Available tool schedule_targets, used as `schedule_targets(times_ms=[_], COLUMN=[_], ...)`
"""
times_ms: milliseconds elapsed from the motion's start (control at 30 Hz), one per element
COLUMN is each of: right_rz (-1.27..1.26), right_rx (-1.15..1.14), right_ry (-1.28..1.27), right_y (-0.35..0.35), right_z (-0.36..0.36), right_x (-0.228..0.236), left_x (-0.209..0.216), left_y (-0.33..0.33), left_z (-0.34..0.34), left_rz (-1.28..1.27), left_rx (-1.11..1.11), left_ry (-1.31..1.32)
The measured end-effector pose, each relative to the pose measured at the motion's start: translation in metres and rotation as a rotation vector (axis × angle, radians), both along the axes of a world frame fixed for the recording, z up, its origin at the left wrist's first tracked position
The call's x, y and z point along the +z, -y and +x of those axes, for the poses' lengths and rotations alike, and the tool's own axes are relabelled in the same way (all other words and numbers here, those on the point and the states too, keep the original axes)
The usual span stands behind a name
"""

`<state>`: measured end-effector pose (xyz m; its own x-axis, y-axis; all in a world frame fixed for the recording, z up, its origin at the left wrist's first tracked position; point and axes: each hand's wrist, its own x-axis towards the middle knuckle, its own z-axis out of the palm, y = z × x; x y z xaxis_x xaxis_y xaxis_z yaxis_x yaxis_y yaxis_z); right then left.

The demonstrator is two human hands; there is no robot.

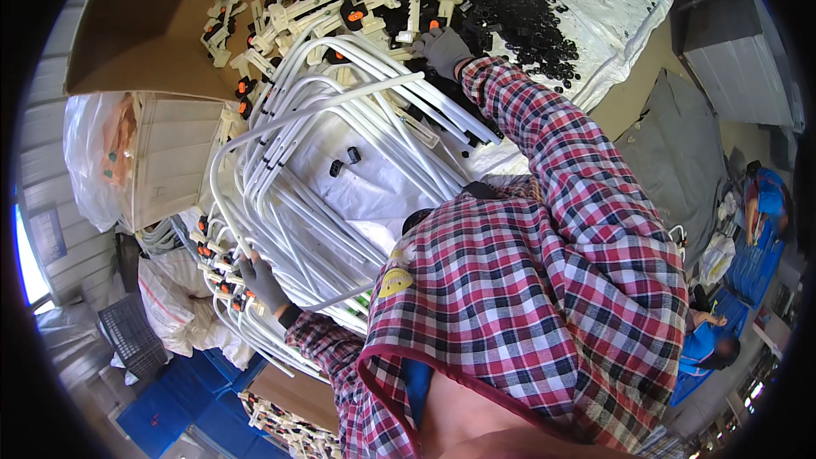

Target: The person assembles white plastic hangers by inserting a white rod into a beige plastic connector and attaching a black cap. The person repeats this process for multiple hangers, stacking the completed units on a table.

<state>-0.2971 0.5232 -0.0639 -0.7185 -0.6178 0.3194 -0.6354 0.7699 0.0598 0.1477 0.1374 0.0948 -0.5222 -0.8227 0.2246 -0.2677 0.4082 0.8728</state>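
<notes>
Gloved left hand [259, 282] grips white tubes [340, 161]; right hand [442, 49] reaches black parts [510, 0].

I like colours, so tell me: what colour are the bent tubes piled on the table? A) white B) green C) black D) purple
A: the bent tubes heaped between the gloved left hand and right hand are plainly white.
</notes>
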Motion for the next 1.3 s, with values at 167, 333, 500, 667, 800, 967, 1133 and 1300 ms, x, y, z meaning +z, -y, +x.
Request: schedule_targets(times_ms=[167,333,500,667,800,967,1133,1300], right_rz=[-0.29,-1.23,-1.448,-1.284,-1.32,-1.888,-0.94,-1.506], right_rx=[-0.086,-0.026,0.194,-0.126,-0.109,0.452,0.249,0.841], right_ry=[0.309,1.375,1.498,0.922,0.81,1.517,1.036,0.656], right_y=[-0.037,-0.095,-0.103,-0.086,-0.073,-0.078,-0.108,-0.034], right_z=[-0.008,0.007,0.058,0.074,0.085,0.091,0.066,0.051], right_x=[0.006,-0.025,-0.064,-0.08,-0.081,-0.039,0.058,0.204], left_x=[-0.001,0.002,0.001,0.006,0.014,0.032,0.061,0.078], left_y=[-0.018,-0.009,0.014,0.012,0.003,0.0,-0.044,-0.123], left_z=[0.02,-0.016,-0.082,-0.108,-0.108,-0.099,-0.117,-0.195], left_rz=[-0.016,-0.052,-0.134,-0.209,-0.264,-0.064,-0.037,-0.275], left_rx=[-0.045,-0.117,-0.302,-0.377,-0.376,-0.4,-0.511,-0.851], left_ry=[-0.116,-0.083,-0.041,0.001,0.042,-0.011,0.052,0.114])
